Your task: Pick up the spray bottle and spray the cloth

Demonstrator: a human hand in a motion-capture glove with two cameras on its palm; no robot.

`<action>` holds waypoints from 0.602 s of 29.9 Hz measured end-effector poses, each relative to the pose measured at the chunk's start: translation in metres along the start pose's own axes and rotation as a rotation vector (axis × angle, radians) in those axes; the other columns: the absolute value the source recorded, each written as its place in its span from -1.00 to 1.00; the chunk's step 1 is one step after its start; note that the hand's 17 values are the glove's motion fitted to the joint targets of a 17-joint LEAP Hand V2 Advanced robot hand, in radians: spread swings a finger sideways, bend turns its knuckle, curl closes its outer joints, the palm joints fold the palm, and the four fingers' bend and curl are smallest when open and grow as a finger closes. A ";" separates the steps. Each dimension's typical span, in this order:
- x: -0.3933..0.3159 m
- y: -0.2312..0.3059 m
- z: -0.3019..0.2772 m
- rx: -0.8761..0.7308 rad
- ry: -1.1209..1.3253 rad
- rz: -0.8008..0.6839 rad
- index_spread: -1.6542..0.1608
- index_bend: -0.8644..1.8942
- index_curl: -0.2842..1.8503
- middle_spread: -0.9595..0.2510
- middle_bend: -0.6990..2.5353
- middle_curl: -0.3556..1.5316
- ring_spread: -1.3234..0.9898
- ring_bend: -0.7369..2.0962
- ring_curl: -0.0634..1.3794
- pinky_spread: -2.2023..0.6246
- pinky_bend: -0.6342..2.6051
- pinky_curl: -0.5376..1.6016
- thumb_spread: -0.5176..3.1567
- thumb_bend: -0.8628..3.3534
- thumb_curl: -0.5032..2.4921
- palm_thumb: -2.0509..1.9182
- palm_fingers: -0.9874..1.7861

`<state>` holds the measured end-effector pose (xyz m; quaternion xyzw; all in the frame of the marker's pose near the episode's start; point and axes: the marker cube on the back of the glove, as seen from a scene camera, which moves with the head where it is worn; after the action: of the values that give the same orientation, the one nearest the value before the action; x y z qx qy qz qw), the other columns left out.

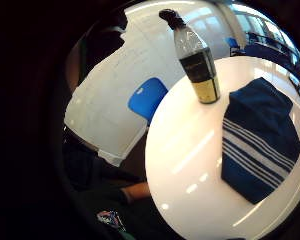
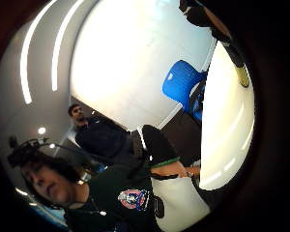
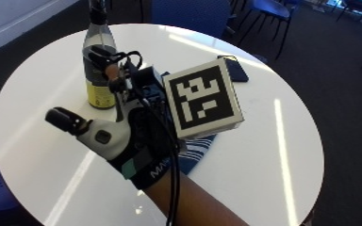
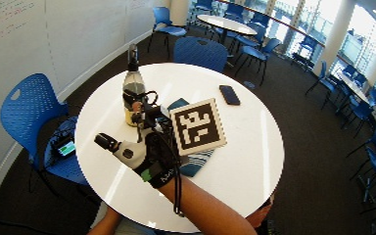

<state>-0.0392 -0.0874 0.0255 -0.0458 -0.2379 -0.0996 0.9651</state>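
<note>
The spray bottle (image 3: 99,70) stands upright on the round white table (image 3: 281,117); it is clear, with a black spray head and a dark and yellow label. Right beside it lies the folded blue cloth (image 3: 196,148) with white stripes, mostly hidden behind my hand in the outside view. My gloved right hand (image 3: 131,136) hovers above the table short of the bottle, thumb stretched out, fingers relaxed, holding nothing. The little finger side palm view shows the bottle (image 1: 200,65) and the cloth (image 1: 260,135) side by side, both apart from the palm. In the wide outside view, bottle (image 4: 133,88) and hand (image 4: 146,152) stand the same.
A dark phone (image 3: 234,68) lies on the table beyond the cloth. Blue chairs (image 4: 32,112) ring the table, one (image 4: 201,51) at its far side. A whiteboard wall runs along the left. Another person's arm (image 2: 171,169) rests at the table's edge.
</note>
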 end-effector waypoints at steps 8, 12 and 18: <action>-0.010 0.027 0.000 -0.024 -0.032 -0.017 0.42 -0.26 -0.45 0.46 -0.38 -0.21 0.10 -0.20 -0.42 0.68 -0.51 -0.22 -0.17 -0.61 -0.37 0.30 0.11; -0.015 0.037 0.000 -0.026 -0.039 -0.022 0.41 -0.26 -0.44 0.46 -0.38 -0.21 0.10 -0.21 -0.42 0.68 -0.50 -0.22 -0.17 -0.61 -0.38 0.30 0.12; -0.021 0.043 -0.001 -0.025 -0.053 -0.024 0.41 -0.25 -0.43 0.46 -0.39 -0.21 0.11 -0.21 -0.43 0.69 -0.51 -0.23 -0.17 -0.61 -0.38 0.30 0.15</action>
<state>-0.0475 -0.0422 0.0134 -0.0577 -0.2628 -0.1131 0.9565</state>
